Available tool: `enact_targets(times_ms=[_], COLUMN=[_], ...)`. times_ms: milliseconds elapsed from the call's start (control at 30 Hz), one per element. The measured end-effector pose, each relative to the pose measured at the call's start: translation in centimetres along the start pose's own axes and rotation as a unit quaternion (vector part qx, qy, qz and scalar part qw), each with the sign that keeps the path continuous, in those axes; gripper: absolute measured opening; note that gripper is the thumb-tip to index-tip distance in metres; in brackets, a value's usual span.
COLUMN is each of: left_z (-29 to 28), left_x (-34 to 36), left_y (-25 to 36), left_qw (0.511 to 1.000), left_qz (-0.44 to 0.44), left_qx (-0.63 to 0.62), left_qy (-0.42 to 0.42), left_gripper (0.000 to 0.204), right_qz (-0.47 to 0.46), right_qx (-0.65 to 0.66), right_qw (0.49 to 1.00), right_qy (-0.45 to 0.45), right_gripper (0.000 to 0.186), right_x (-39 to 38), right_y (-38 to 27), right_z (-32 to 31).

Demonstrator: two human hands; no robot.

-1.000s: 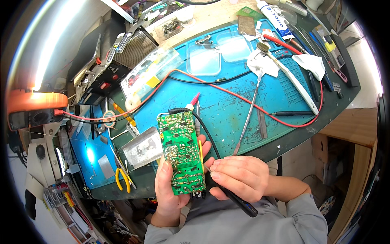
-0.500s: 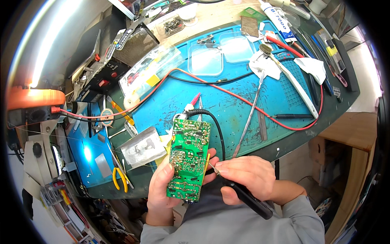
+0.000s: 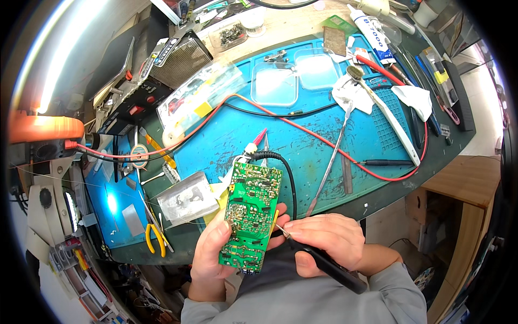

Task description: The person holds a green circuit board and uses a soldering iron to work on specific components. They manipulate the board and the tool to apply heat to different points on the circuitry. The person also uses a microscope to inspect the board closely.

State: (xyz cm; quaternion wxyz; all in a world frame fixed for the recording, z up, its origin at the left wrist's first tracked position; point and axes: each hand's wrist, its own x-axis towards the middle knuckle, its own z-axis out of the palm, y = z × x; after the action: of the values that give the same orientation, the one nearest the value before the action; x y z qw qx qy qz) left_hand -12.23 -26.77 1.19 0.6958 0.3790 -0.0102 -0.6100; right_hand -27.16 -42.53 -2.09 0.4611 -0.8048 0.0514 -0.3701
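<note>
My left hand (image 3: 211,247) holds a long green circuit board (image 3: 252,218) by its edges, thumb on the left side and fingertips showing at the right. Its component side faces up. From the board's far end, a thick black cable (image 3: 292,181) curves toward me. My right hand (image 3: 333,237) is closed round a black-handled tool (image 3: 335,271) with a thin metal tip. That tip points at the board's right edge, beside a narrow yellow strip (image 3: 273,221); whether it touches, I cannot tell.
On the blue mat (image 3: 318,124) lie clear plastic lids (image 3: 274,83), a white-handled brush (image 3: 391,116), a metal spatula (image 3: 330,167) and red and black leads. Yellow-handled pliers (image 3: 155,240) rest at left, near a clear block (image 3: 189,200). An orange meter (image 3: 46,128) stands far left.
The board and both hands have shifted slightly, with the board a little lower in view. The tool's tip stays near the board's right edge, and both grips are unchanged.
</note>
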Motion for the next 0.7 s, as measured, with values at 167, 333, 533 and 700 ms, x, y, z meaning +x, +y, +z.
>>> enact_targets(times_ms=[167,333,533,700], left_z=[-0.02,0.06,-0.02,0.02], left_x=[0.04,0.03,0.05,0.0], left_y=[-0.07,0.07,0.01,0.05], left_qw=[1.0,1.0,1.0,1.0], left_qz=[-0.001,-0.002,0.001,0.0], left_qx=[-0.001,0.002,-0.002,-0.002], left_qy=[0.002,0.001,-0.004,-0.003], left_gripper=[0.077,0.077,0.077,0.077], right_qz=[-0.006,-0.011,-0.014,-0.015], right_qx=[-0.005,-0.006,-0.01,-0.012], right_qw=[1.0,1.0,1.0,1.0], right_qy=[-0.015,-0.017,-0.015,-0.013], right_gripper=[0.027,0.026,0.025,0.026], right_x=[0.26,0.27,0.17,0.23], right_y=[-0.02,-0.04,0.0,-0.03], right_z=[-0.21,-0.19,-0.13,-0.13])
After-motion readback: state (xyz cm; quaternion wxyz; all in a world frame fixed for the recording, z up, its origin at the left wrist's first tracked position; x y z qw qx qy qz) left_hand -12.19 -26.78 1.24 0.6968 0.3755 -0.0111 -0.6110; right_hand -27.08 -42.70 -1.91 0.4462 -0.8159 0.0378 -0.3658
